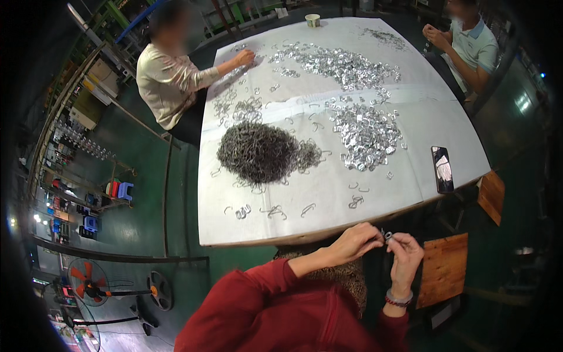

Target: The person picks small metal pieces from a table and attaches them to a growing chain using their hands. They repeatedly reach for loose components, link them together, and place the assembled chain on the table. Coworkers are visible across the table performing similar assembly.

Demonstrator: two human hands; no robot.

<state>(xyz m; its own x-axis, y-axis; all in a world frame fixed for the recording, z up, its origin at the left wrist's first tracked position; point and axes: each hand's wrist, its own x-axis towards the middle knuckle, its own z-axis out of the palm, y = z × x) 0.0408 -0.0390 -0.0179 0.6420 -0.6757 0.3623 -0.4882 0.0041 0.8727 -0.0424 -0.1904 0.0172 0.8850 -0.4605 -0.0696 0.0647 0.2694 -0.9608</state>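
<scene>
Just off the near edge of the white-covered table, my two hands meet fingertip to fingertip. My left hand is closed in a pinch; a thin dark bit shows at its fingertips, too small to name surely. Between finger and thumb my right hand grips a small silver metal buckle. On the table, a big heap of dark bent wire hooks lies to the left. A pile of shiny silver buckles is right of it, and a few loose hooks lie near the front edge.
A second buckle pile spreads farther back. A phone lies by the right edge, and a cup stands at the far edge. One person sits at left, another at right. Wooden stool beside me; fan lower left.
</scene>
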